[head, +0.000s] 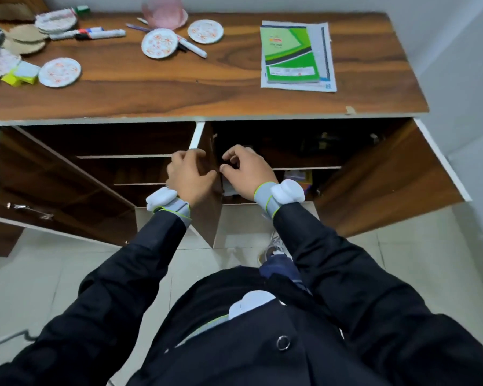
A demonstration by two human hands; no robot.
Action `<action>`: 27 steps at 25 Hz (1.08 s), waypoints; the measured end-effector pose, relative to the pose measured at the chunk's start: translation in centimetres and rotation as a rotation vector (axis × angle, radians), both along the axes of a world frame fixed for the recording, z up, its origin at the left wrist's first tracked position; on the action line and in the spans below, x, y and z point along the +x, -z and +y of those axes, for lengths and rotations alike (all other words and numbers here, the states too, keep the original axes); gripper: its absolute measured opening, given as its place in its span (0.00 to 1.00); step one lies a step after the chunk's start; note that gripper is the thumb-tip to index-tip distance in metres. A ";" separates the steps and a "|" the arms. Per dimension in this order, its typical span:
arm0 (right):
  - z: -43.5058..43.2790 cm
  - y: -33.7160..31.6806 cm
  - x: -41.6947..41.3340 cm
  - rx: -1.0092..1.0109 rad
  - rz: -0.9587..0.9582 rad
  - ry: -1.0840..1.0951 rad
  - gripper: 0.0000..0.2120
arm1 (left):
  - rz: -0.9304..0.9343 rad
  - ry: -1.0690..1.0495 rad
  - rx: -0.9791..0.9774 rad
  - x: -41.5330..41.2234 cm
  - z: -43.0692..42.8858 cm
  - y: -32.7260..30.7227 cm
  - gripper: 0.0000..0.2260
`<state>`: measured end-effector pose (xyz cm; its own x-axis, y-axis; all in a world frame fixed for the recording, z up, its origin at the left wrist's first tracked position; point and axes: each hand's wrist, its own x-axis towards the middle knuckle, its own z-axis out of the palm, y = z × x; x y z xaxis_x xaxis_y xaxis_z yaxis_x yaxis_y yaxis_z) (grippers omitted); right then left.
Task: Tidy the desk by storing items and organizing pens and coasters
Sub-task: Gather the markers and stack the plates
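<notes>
The left hand (191,176) grips the edge of an open cabinet door (212,218); the right hand (246,174) curls just beside it, its hold unclear. Well beyond both, coasters (159,43) and pens (191,48) lie on the desk (234,87). Swinging the door could pinch fingers.

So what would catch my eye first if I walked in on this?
Probably the hands under the desk: the left hand gripping the edge of the middle cabinet door, the right hand beside it, both wearing grey wristbands with white pods. Next, the wooden desktop: round patterned coasters and markers scattered at its left, a green notebook at its right.
</notes>
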<state>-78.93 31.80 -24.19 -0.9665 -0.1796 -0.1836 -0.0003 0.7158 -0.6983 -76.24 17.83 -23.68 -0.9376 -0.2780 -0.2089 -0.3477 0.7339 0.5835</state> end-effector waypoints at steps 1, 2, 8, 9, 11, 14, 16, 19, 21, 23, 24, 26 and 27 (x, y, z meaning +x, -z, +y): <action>0.6 0.3 1.1 0.014 -0.009 0.024 0.11 | -0.019 -0.028 0.001 0.6 0.1 0.2 0.23; 0.9 0.4 1.3 0.024 -0.017 0.037 0.11 | -0.037 -0.051 -0.002 0.6 -0.1 0.5 0.25; 1.7 1.8 3.8 0.014 -0.034 0.068 0.10 | -0.044 0.041 -0.193 3.0 1.3 2.5 0.29; 1.7 2.2 4.0 0.002 -0.043 0.063 0.10 | -0.045 0.045 -0.217 3.2 1.6 3.0 0.29; 1.8 2.5 3.9 -0.001 -0.053 0.060 0.09 | -0.044 0.071 -0.239 3.4 2.4 3.6 0.29; 2.5 2.8 3.5 -0.019 -0.064 0.084 0.07 | -0.010 0.110 -0.240 3.7 3.8 4.5 0.32; 3.1 3.2 3.5 -0.035 -0.071 0.101 0.07 | 0.005 0.105 -0.178 3.7 4.8 5.0 0.36; 4.3 3.9 3.8 -0.062 -0.108 0.134 0.09 | -0.039 0.007 0.016 4.0 6.8 5.7 0.40; 5.7 4.3 3.8 -0.070 -0.131 0.170 0.09 | -0.088 -0.009 0.094 3.7 8.4 6.1 0.40; 6.6 4.5 3.6 -0.063 -0.140 0.169 0.10 | -0.123 -0.005 0.150 3.1 9.1 6.3 0.41; 7.3 4.6 3.4 -0.057 -0.146 0.175 0.11 | -0.152 0.011 0.188 2.6 9.6 6.5 0.41; 8.4 4.8 3.1 -0.028 -0.158 0.185 0.11 | -0.224 0.074 0.225 2.0 10.5 6.9 0.40; 9.2 5.1 2.7 -0.008 -0.165 0.199 0.10 | -0.253 0.107 0.218 1.5 11.4 7.2 0.37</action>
